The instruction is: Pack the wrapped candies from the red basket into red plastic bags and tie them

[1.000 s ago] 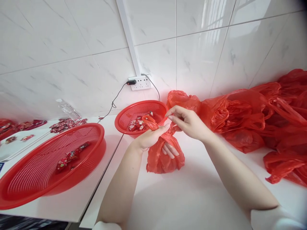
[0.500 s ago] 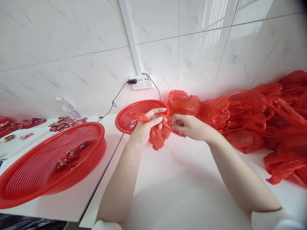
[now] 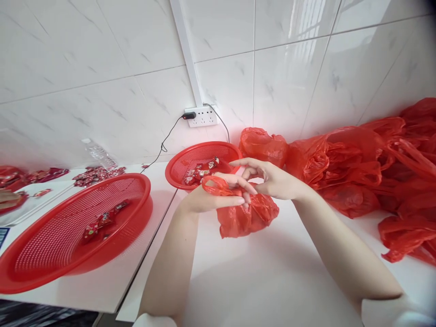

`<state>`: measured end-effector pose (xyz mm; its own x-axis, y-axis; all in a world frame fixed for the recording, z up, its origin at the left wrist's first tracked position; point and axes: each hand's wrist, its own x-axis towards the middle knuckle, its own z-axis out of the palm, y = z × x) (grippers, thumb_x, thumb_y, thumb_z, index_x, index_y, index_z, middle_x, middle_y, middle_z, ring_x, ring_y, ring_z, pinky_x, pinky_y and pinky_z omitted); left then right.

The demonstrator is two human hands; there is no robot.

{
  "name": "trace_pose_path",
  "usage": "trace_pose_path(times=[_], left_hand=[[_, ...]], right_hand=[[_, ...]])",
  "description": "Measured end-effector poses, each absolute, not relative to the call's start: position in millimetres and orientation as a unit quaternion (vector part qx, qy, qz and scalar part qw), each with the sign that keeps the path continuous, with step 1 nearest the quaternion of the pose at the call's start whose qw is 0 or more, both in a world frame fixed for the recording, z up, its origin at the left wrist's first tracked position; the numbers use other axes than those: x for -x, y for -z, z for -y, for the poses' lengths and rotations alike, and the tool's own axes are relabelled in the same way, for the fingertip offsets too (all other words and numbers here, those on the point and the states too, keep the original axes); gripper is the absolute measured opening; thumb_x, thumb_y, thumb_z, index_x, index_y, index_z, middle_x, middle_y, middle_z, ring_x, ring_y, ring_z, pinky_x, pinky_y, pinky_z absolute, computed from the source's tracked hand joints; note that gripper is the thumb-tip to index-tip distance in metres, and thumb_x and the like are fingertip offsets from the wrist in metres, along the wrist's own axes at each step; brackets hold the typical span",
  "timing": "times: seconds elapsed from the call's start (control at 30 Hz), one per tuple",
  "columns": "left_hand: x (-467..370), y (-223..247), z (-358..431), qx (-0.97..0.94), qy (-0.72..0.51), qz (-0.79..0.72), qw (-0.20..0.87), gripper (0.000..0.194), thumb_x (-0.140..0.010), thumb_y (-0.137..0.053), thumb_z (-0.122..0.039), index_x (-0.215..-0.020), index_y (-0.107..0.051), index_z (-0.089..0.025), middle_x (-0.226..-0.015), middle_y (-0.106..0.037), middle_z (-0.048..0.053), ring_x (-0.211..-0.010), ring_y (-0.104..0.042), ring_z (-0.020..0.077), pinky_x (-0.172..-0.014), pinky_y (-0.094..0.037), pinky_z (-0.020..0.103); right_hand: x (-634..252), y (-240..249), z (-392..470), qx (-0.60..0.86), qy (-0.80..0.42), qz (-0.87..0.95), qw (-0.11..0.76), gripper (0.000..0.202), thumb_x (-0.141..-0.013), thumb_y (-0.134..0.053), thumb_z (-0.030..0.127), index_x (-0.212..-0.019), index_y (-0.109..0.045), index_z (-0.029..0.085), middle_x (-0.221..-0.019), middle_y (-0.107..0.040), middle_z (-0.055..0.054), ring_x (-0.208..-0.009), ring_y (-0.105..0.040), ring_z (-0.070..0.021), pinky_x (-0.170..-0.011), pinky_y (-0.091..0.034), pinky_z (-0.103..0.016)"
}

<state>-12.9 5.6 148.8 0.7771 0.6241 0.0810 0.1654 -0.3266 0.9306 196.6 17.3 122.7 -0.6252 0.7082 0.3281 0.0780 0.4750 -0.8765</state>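
Observation:
A crumpled red plastic bag [image 3: 247, 220] hangs between my hands above the white table. My left hand [image 3: 218, 193] has a loop of the bag around it, its fingers closed on the plastic and pointing right. My right hand [image 3: 269, 179] is at the bag's upper right, with curled fingers and thumb at the plastic and the index finger stretched left. Just behind my hands stands a small red mesh basket [image 3: 177, 156], with several wrapped pieces [image 3: 197, 175] inside. The bag's contents cannot be made out.
Left, a large red mesh basket [image 3: 44, 234] holds several wrapped pieces. Behind it are a clear bottle [image 3: 98, 154] and a white tray [image 3: 34, 209]. A blurred skin-toned shape [image 3: 8, 197] shows at the left edge. Red plastic bags [image 3: 340, 150] are heaped right. A power strip [image 3: 202, 116] is on the wall.
The bag has spread out and hangs lower and further right. My left hand has moved slightly down and right. More of the small basket's wrapped pieces show. A skin-toned shape has appeared far left.

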Motion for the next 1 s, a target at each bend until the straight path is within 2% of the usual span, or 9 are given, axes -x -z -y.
trace_pose_path(times=[0.17, 0.23, 0.33, 0.43, 0.6, 0.7, 0.8, 0.9, 1.0], left_hand=[[9, -131, -19, -0.814, -0.431, -0.347, 0.178, 0.01, -0.084, -0.06, -0.02, -0.078, -0.068, -0.021, -0.088, -0.071, 0.005, -0.087, -0.066, 0.0193, -0.09, -0.048, 0.038], [0, -119, -25, -0.804, -0.497, -0.324, 0.035, 0.011, -0.086, -0.057, -0.017, -0.082, -0.066, -0.022, -0.092, -0.071, 0.004, -0.092, -0.065, 0.0191, -0.092, -0.046, 0.037], [-12, -107, -30, -0.789, -0.547, -0.276, -0.048, 0.01, -0.087, -0.058, -0.019, -0.091, -0.066, -0.022, -0.106, -0.066, 0.007, -0.098, -0.062, 0.0186, -0.086, -0.048, 0.033], [-14, -104, -30, -0.783, -0.561, -0.266, -0.04, 0.005, -0.084, -0.065, -0.023, -0.087, -0.068, -0.023, -0.096, -0.062, 0.005, -0.088, -0.061, 0.0163, -0.078, -0.049, 0.029], [-9, -112, -30, -0.791, -0.555, -0.253, 0.051, 0.004, -0.077, -0.073, -0.027, -0.079, -0.072, -0.024, -0.08, -0.059, 0.001, -0.073, -0.059, 0.0134, -0.07, -0.05, 0.029], [-8, -116, -28, -0.8, -0.544, -0.226, 0.116, 0.005, -0.077, -0.073, -0.026, -0.081, -0.075, -0.023, -0.081, -0.065, 0.003, -0.074, -0.062, 0.0146, -0.07, -0.051, 0.03], [-9, -118, -25, -0.815, -0.511, -0.21, 0.177, 0.011, -0.08, -0.07, -0.026, -0.089, -0.077, -0.024, -0.084, -0.071, 0.004, -0.075, -0.065, 0.0158, -0.071, -0.054, 0.03], [-9, -118, -20, -0.814, -0.476, -0.257, 0.21, 0.021, -0.088, -0.06, -0.033, -0.1, -0.076, -0.026, -0.096, -0.074, 0.005, -0.089, -0.068, 0.019, -0.083, -0.055, 0.034], [-5, -123, -16, -0.794, -0.484, -0.316, 0.19, 0.028, -0.093, -0.051, -0.038, -0.102, -0.075, -0.026, -0.107, -0.073, 0.004, -0.104, -0.066, 0.021, -0.097, -0.05, 0.037]], right_hand=[[-195, -124, -19, 0.275, -0.444, 0.77, 0.367, 0.062, -0.078, -0.067, 0.019, -0.137, -0.048, 0.025, -0.09, -0.066, 0.0, -0.088, -0.062, -0.0171, -0.087, -0.049, -0.038], [-196, -123, -21, 0.259, -0.481, 0.751, 0.371, 0.056, -0.08, -0.067, 0.023, -0.134, -0.051, 0.023, -0.089, -0.066, -0.001, -0.089, -0.063, -0.0169, -0.089, -0.048, -0.037], [-200, -121, -26, 0.235, -0.569, 0.703, 0.356, 0.036, -0.088, -0.06, 0.035, -0.12, -0.06, 0.019, -0.097, -0.067, -0.004, -0.093, -0.063, -0.0173, -0.09, -0.048, -0.038], [-205, -120, -30, 0.232, -0.595, 0.688, 0.344, 0.024, -0.087, -0.062, 0.038, -0.101, -0.062, 0.018, -0.099, -0.065, -0.004, -0.092, -0.062, -0.0156, -0.089, -0.049, -0.037], [-214, -126, -30, 0.239, -0.553, 0.702, 0.38, 0.015, -0.081, -0.068, 0.029, -0.084, -0.058, 0.018, -0.093, -0.064, -0.002, -0.092, -0.06, -0.0152, -0.091, -0.044, -0.034], [-219, -131, -28, 0.249, -0.575, 0.651, 0.429, 0.013, -0.081, -0.065, 0.024, -0.084, -0.054, 0.019, -0.08, -0.064, -0.001, -0.079, -0.06, -0.0141, -0.075, -0.045, -0.03], [-220, -135, -24, 0.253, -0.592, 0.612, 0.459, 0.012, -0.079, -0.061, 0.022, -0.087, -0.052, 0.021, -0.057, -0.045, 0.007, -0.052, -0.042, -0.0087, -0.053, -0.034, -0.024], [-220, -139, -18, 0.264, -0.559, 0.625, 0.477, 0.013, -0.08, -0.061, 0.027, -0.087, -0.051, 0.022, -0.051, -0.023, 0.011, -0.043, -0.017, -0.006, -0.044, -0.015, -0.022], [-226, -144, -11, 0.304, -0.482, 0.657, 0.494, 0.02, -0.082, -0.064, 0.036, -0.09, -0.052, 0.023, -0.051, -0.022, 0.011, -0.043, -0.016, -0.0059, -0.043, -0.013, -0.023]])
